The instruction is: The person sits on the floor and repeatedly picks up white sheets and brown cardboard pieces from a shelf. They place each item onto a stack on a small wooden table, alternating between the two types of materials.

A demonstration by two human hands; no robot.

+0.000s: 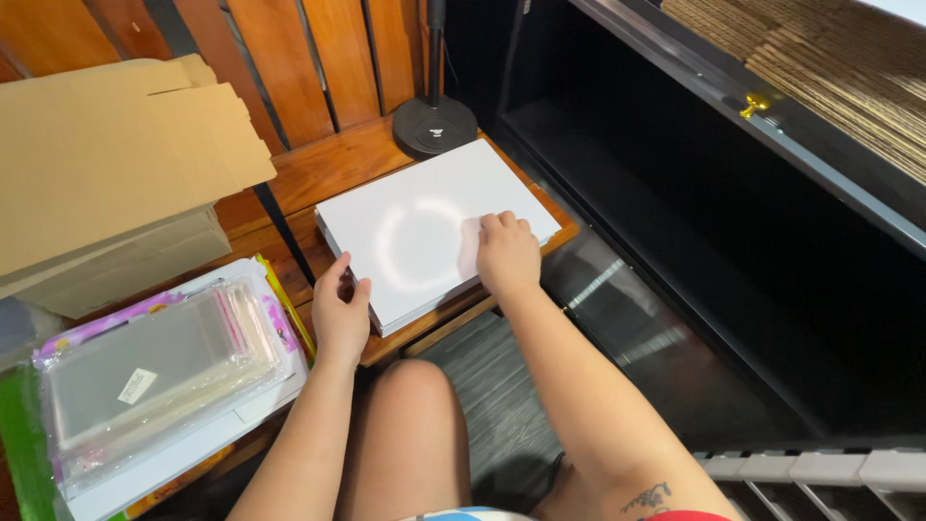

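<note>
Step in hand, as judged: squaring up or steadying a stack of white sheets (424, 232) on a low wooden surface (338, 164). No sheet looks lifted yet.

Left hand (340, 314): set against the near-left edge of the stack, thumb and fingers spread apart along the side, touching it rather than clamped on it. Right hand (505, 256): resting on top near the near-right corner, fingers curled together and pressing down on the top sheet. Whether a fingertip has caught a sheet edge cannot be told.

Next move, as judged: whichever sheet is wanted must be parted from those below, so the right hand needs a light sliding pressure while the left hand holds the edge steady. Too much force would likely drag several sheets or skew the pile.

The stack: plain white, glossy enough to throw back a ring-shaped glare from a lamp above. Rectangular, lying flat, turned at an angle to the surface edge, with its near corner overhanging slightly. Side shows many thin layers, edges mostly flush.

Around it: round black stand base (434, 125) just beyond the far corner; flattened brown cardboard (116, 154) well to the left; a pack of clear plastic sleeves (154, 376) on the near left; a dark empty cabinet (694, 241) to the right.
</note>
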